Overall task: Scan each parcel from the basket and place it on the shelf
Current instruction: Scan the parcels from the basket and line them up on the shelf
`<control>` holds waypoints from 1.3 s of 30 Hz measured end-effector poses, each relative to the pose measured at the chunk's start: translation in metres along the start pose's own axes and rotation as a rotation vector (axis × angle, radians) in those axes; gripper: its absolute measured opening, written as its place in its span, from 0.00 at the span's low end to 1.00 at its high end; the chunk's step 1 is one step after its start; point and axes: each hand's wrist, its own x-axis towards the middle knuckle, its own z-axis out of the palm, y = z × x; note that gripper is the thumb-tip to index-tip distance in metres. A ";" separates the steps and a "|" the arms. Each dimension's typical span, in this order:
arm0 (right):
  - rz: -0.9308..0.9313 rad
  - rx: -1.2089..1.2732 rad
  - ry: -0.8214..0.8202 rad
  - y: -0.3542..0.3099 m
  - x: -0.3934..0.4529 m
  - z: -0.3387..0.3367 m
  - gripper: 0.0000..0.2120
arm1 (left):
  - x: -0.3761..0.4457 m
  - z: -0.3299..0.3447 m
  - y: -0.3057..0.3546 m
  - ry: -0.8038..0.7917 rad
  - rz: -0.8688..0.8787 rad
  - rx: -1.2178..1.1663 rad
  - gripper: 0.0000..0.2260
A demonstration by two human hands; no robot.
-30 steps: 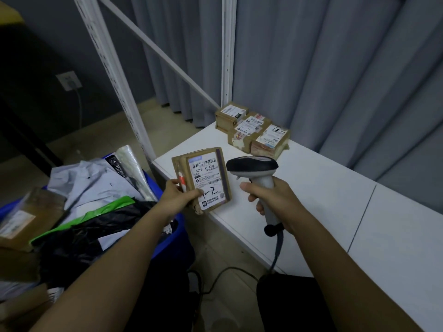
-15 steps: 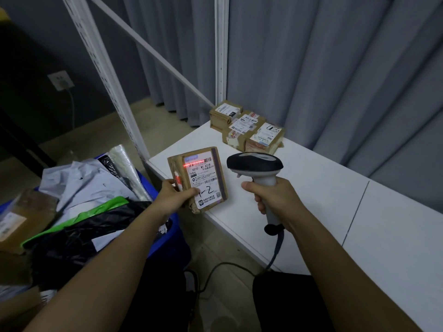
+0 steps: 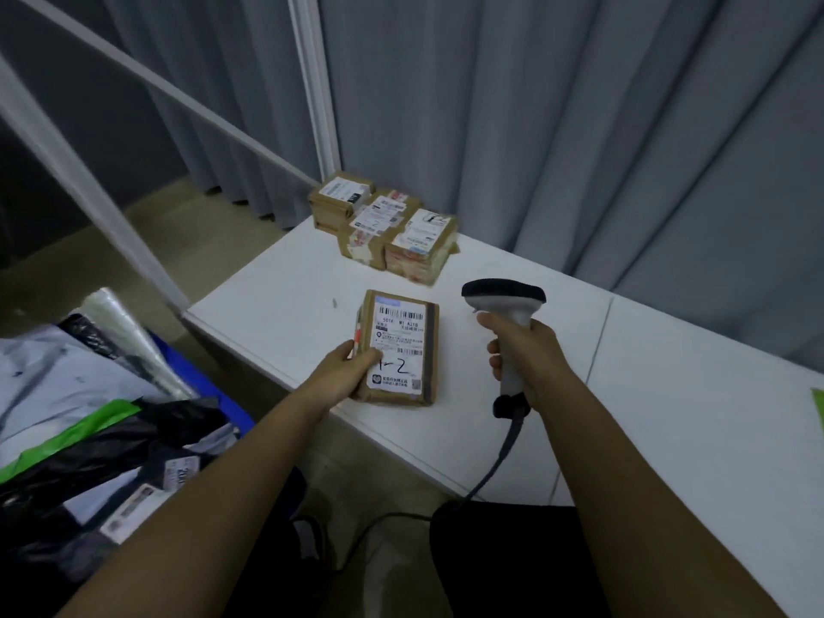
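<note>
Holding a brown parcel [image 3: 398,347] over the white shelf [image 3: 695,394], beside the scanner [image 3: 506,321].
The left hand [image 3: 345,372] clamps thumb and fingers on the parcel's left edge; the right hand [image 3: 528,352] has its fingers wrapped around the scanner handle.

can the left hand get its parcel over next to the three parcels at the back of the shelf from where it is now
Probably yes. The left hand grips the parcel low over the white shelf, and the bare stretch between it and the three parcels holds nothing. The scanner in the right hand sits off to the side.
</note>
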 end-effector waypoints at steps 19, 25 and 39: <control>0.062 0.124 0.194 0.005 0.074 -0.039 0.06 | 0.100 0.093 0.014 -0.059 0.773 1.271 0.27; 0.057 0.205 0.195 0.010 0.089 -0.046 0.07 | 0.147 0.120 0.050 0.069 0.578 1.224 0.23; 0.060 0.214 0.233 0.012 0.115 -0.066 0.05 | 0.216 0.148 0.108 0.130 0.526 1.364 0.26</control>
